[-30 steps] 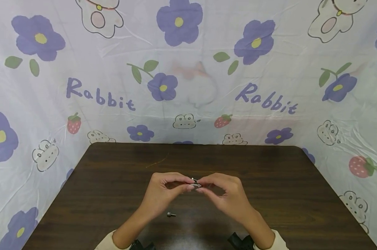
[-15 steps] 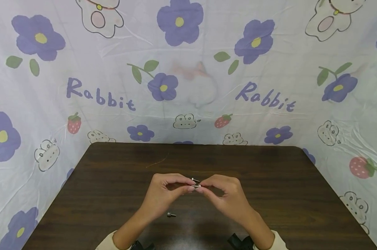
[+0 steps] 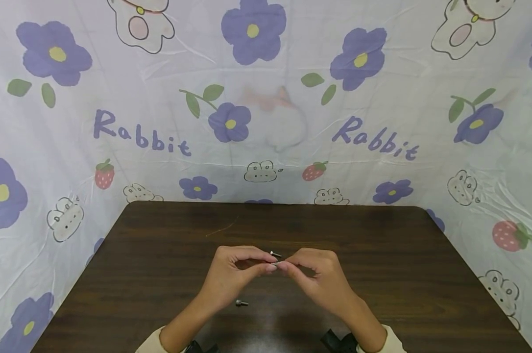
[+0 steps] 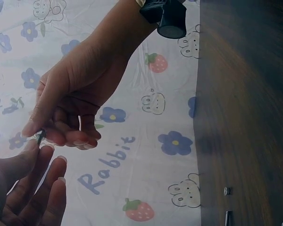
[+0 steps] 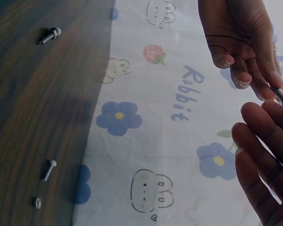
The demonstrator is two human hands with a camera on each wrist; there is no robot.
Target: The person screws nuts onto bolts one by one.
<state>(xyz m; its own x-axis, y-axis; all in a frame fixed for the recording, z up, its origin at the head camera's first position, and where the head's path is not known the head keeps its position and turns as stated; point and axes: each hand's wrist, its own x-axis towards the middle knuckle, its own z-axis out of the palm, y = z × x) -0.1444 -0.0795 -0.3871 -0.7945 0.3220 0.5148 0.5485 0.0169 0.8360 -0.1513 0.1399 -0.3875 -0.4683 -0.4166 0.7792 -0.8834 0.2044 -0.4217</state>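
Note:
Above the middle of the table, my left hand (image 3: 229, 272) and right hand (image 3: 320, 277) meet fingertip to fingertip. Between them is a small metal bolt (image 4: 40, 136), its shank pinched by the left thumb and index finger. My right thumb and index finger pinch its wider round end; whether that is the head or a nut I cannot tell. In the head view the fingertips hide most of the bolt. A thin screw (image 3: 276, 254) lies on the table behind the fingers. Nearer my body lies a second bolt (image 3: 241, 303), with a collar below its head in the right wrist view.
A small nut (image 5: 36, 203) lies close to the thin screw, hidden from the head view. All stand on a dark wooden table (image 3: 169, 255). A white printed curtain (image 3: 266, 147) hangs behind and along both sides. A fine thread-like line (image 3: 222, 229) runs across the table's far part.
My right fingertips have shifted slightly, drawing closer to the left ones and covering more of the held bolt. The thin screw behind them shows more fully. The loose parts have not moved.

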